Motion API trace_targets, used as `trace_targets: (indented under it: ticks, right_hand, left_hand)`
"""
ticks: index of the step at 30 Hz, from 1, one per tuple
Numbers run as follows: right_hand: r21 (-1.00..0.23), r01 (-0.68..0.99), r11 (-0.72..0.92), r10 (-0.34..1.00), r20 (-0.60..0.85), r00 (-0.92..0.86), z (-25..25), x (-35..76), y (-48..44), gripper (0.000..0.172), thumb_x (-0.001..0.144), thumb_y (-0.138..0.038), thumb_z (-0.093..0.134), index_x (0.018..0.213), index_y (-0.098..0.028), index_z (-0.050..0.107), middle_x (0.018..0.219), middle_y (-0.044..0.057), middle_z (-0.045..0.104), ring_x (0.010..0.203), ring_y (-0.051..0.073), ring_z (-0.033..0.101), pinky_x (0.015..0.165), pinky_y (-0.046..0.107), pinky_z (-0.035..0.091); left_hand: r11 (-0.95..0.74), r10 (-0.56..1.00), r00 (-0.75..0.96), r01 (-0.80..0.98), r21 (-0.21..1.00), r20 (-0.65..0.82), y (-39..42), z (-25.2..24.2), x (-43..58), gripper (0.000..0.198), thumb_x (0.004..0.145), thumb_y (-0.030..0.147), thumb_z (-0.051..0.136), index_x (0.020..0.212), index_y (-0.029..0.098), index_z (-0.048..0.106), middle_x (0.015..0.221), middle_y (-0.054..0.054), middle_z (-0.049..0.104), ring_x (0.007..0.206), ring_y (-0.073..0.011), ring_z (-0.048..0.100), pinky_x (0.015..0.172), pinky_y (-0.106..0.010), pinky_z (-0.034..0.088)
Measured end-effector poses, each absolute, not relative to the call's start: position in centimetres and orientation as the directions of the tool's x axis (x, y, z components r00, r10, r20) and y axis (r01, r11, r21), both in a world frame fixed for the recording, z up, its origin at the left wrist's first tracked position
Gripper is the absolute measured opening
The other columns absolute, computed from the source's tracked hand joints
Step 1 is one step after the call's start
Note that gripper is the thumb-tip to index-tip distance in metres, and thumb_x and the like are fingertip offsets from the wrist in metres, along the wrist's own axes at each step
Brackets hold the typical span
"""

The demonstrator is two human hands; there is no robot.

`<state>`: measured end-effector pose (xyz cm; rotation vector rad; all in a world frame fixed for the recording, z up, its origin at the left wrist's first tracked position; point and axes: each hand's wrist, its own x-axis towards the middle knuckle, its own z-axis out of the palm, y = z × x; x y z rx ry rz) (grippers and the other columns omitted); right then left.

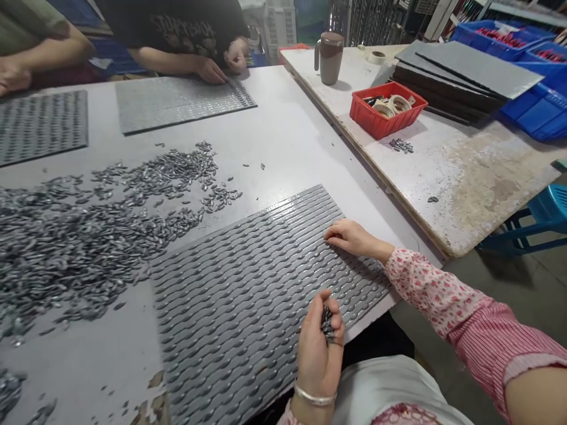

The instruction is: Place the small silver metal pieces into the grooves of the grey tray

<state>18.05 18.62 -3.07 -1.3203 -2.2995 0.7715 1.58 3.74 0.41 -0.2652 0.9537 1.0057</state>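
Observation:
A grey grooved board [230,295] lies flat on the table below me, with rows of small dark spindle-shaped pieces in much of it; the grooves toward its far right show plain. My left hand [321,342], wearing a bracelet, is cupped closed around several of these small grey pieces [326,323] above the board's near right part. My right hand [349,236] reaches over the right side of the board, fingertips pinched together at a groove. Whatever sits between those fingertips is hidden. A large heap of loose pieces [101,236] spreads to the left of the board.
Across the table, two other people work at similar boards [177,103]. On the adjoining table at right stand a red bin [390,112] with tape rolls, a lidded mug [330,59], stacked grey boards [469,71] and blue crates [540,106]. A blue stool [547,212] is beyond.

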Motion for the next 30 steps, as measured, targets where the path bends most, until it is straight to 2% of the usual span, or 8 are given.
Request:
trace_targets:
  ticks: [4, 11, 14, 18, 21, 25, 28, 30]
  right_hand:
    - [-0.591, 0.704, 0.392, 0.881, 0.023, -0.472, -3.5, 17.3, 18.6, 0.005, 0.079, -0.011, 0.062, 0.078, -0.016, 0.062, 0.074, 0.0, 0.061, 0.072, 0.014, 0.051, 0.069, 0.024, 0.036]
    - [-0.523, 0.722, 0.452, 0.864, 0.056, -0.501, -3.7, 17.0, 18.9, 0.007, 0.078, -0.009, 0.059, 0.076, -0.015, 0.06, 0.077, 0.003, 0.058, 0.079, 0.016, 0.049, 0.077, 0.028, 0.037]
    - [-0.647, 0.642, 0.411, 0.87, 0.068, -0.488, -2.2, 16.9, 17.8, 0.005, 0.08, -0.01, 0.06, 0.077, -0.015, 0.059, 0.077, 0.002, 0.057, 0.077, 0.015, 0.049, 0.075, 0.028, 0.039]
    - [-0.908, 0.27, 0.319, 0.697, 0.032, -0.716, 0.4, 17.0, 15.2, 0.009, 0.084, -0.023, 0.062, 0.087, -0.015, 0.06, 0.082, 0.002, 0.059, 0.074, 0.012, 0.053, 0.068, 0.024, 0.043]
    - [-0.936, 0.162, 0.312, 0.609, 0.066, -0.79, 1.4, 16.8, 13.2, 0.014, 0.083, -0.028, 0.064, 0.09, -0.016, 0.06, 0.086, 0.002, 0.06, 0.079, 0.013, 0.053, 0.073, 0.025, 0.044]
    - [-0.938, 0.182, 0.295, 0.656, 0.06, -0.752, 1.2, 16.2, 11.9, 0.013, 0.088, -0.028, 0.057, 0.085, -0.016, 0.059, 0.081, 0.002, 0.059, 0.076, 0.012, 0.052, 0.071, 0.025, 0.044]
    - [-0.961, 0.206, 0.186, 0.741, -0.001, -0.672, 0.2, 16.7, 12.7, 0.016, 0.09, -0.031, 0.053, 0.088, -0.015, 0.057, 0.079, 0.001, 0.058, 0.07, 0.012, 0.053, 0.064, 0.023, 0.043]
    - [-0.933, 0.314, 0.176, 0.859, -0.01, -0.512, -0.7, 17.5, 14.2, 0.014, 0.09, -0.028, 0.053, 0.085, -0.015, 0.056, 0.077, 0.001, 0.057, 0.069, 0.012, 0.052, 0.063, 0.024, 0.042]
  left_hand:
    - [0.539, 0.61, 0.192, -0.812, 0.225, -0.769, 3.8, 0.6, 1.6, 0.024, 0.083, 0.016, 0.055, 0.107, 0.014, 0.059, 0.096, -0.01, 0.062, 0.064, -0.0082, 0.053, 0.051, -0.018, 0.045]
    - [0.516, 0.624, 0.196, -0.83, 0.211, -0.756, 3.5, -0.4, 1.6, 0.004, 0.079, 0.014, 0.06, 0.083, 0.013, 0.061, 0.09, -0.008, 0.063, 0.059, -0.0062, 0.051, 0.046, -0.015, 0.042]
    - [0.495, 0.648, 0.143, -0.825, 0.271, -0.748, 3.4, -0.6, 1.7, 0.01, 0.076, 0.015, 0.066, 0.086, 0.014, 0.064, 0.088, -0.004, 0.061, 0.065, -0.0065, 0.054, 0.052, -0.016, 0.046]
    - [0.473, 0.657, 0.123, -0.835, 0.28, -0.744, 3.6, -0.8, 1.7, 0.016, 0.073, 0.017, 0.07, 0.088, 0.014, 0.065, 0.079, 0.0, 0.057, 0.06, -0.0037, 0.049, 0.05, -0.013, 0.044]
    - [0.462, 0.665, 0.113, -0.839, 0.288, -0.738, 3.6, -0.9, 1.8, 0.015, 0.07, 0.019, 0.072, 0.081, 0.014, 0.063, 0.076, 0.002, 0.055, 0.057, -0.0029, 0.048, 0.046, -0.012, 0.042]
    - [0.46, 0.666, 0.114, -0.841, 0.286, -0.737, 3.7, -0.5, 1.9, 0.013, 0.074, 0.021, 0.069, 0.084, 0.014, 0.065, 0.077, 0.001, 0.057, 0.055, -0.0028, 0.048, 0.045, -0.012, 0.043]
    - [0.503, 0.626, 0.1, -0.809, 0.303, -0.773, 3.8, 0.1, 1.9, 0.016, 0.083, 0.018, 0.058, 0.096, 0.013, 0.065, 0.096, -0.008, 0.064, 0.072, -0.0085, 0.06, 0.06, -0.017, 0.053]
    - [0.544, 0.59, 0.098, -0.781, 0.306, -0.801, 3.8, 0.5, 1.8, 0.021, 0.084, 0.012, 0.053, 0.102, 0.013, 0.064, 0.106, -0.013, 0.063, 0.082, -0.0122, 0.063, 0.067, -0.021, 0.055]
